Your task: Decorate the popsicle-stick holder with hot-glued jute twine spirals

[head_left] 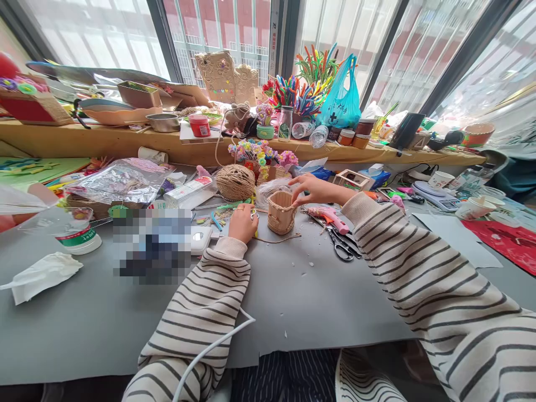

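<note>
A small wooden pot (pixel 280 216) with a braided twine rim stands upright on the grey table. My right hand (pixel 309 190) reaches over from the right, its fingertips at the pot's right rim and gripping there. To the left of the pot, my left hand (pixel 243 223) is closed around what looks like small scissors (pixel 253 214); only a ring-shaped handle shows, the rest being hidden by the fingers. A loose piece of twine (pixel 278 240) lies in front of the pot, running towards my left hand. Behind my left hand rests a ball of twine (pixel 235 182).
Right of the pot lie a pink glue gun (pixel 329 218) and black scissors (pixel 344 245). A white box-shaped device (pixel 201 240) sits left of my left hand. A white cable (pixel 213 346) crosses my left sleeve. Craft supplies crowd the wooden ledge (pixel 192 146) behind.
</note>
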A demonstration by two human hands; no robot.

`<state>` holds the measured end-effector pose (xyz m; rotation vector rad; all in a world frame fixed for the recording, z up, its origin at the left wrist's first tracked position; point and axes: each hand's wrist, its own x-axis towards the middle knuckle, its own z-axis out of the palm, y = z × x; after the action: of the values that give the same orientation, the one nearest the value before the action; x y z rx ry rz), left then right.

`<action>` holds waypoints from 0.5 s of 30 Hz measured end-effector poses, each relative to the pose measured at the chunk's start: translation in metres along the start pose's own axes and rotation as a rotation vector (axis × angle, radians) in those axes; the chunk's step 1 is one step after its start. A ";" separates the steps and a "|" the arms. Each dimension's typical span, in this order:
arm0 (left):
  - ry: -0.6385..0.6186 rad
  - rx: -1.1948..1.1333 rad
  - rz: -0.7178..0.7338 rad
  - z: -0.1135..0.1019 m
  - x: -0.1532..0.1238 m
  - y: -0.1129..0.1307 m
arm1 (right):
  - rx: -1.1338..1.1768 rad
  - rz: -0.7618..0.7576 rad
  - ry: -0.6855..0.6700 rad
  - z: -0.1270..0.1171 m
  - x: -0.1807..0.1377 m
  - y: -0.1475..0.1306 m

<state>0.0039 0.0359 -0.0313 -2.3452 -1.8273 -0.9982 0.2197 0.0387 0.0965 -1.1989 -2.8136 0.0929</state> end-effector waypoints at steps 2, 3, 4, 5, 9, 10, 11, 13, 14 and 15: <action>-0.008 0.004 -0.003 -0.001 0.000 0.000 | 0.015 0.011 0.032 0.004 0.001 -0.002; -0.014 0.006 -0.005 -0.001 0.000 0.000 | 0.021 0.018 0.055 0.006 0.002 -0.004; -0.020 0.008 -0.007 -0.002 0.000 0.000 | 0.025 0.022 0.079 0.008 0.003 -0.006; -0.026 0.009 -0.010 -0.002 0.000 0.001 | 0.029 0.022 0.101 0.010 0.004 -0.008; -0.043 0.013 -0.020 -0.004 0.000 0.002 | 0.046 0.000 0.193 0.019 0.005 -0.014; -0.045 0.013 -0.021 -0.004 0.000 0.002 | 0.048 -0.005 0.219 0.020 0.006 -0.015; -0.045 0.012 -0.022 -0.004 0.000 0.002 | 0.049 -0.010 0.243 0.021 0.006 -0.016; -0.044 0.011 -0.023 -0.004 0.000 0.002 | 0.047 -0.018 0.278 0.021 0.005 -0.015; -0.042 0.010 -0.023 -0.004 0.000 0.002 | 0.042 -0.020 0.283 0.021 0.005 -0.014; -0.040 0.008 -0.022 -0.004 0.000 0.002 | 0.036 -0.021 0.277 0.019 0.004 -0.012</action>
<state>0.0043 0.0335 -0.0278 -2.3627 -1.8714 -0.9508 0.2067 0.0328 0.0785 -1.0807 -2.5726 -0.0230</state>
